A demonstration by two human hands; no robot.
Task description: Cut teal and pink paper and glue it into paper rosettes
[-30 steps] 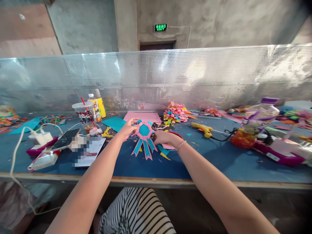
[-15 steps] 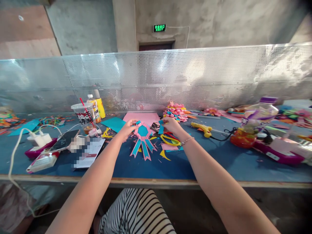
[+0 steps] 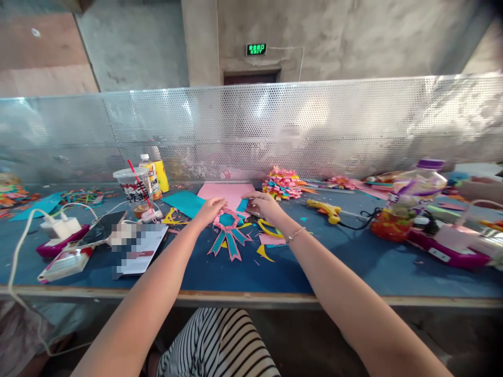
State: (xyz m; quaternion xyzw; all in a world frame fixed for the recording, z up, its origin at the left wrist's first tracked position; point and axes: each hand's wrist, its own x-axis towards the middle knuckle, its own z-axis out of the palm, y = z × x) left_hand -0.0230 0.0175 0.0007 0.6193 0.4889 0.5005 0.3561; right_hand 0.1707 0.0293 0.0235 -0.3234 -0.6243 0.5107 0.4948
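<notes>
Standing around ten o'clock, the plastic cup (image 3: 134, 192) carries illegible dark lettering; the screen (image 3: 148, 250), near nine, is partly pixelated. Centrally, the left hand (image 3: 212, 210) pinches the pink-and-blue paper rosette (image 3: 226, 221). At twelve, the green sign (image 3: 256, 50) reads "EXIT". The right hand (image 3: 264, 205) meets blue paper (image 3: 243, 204), its grip unclear.

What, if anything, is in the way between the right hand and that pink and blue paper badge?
Only the small piece of blue paper at the fingertips of the right hand; nothing else visible blocks the short gap to the badge. The left hand is at the badge's upper left edge.
</notes>
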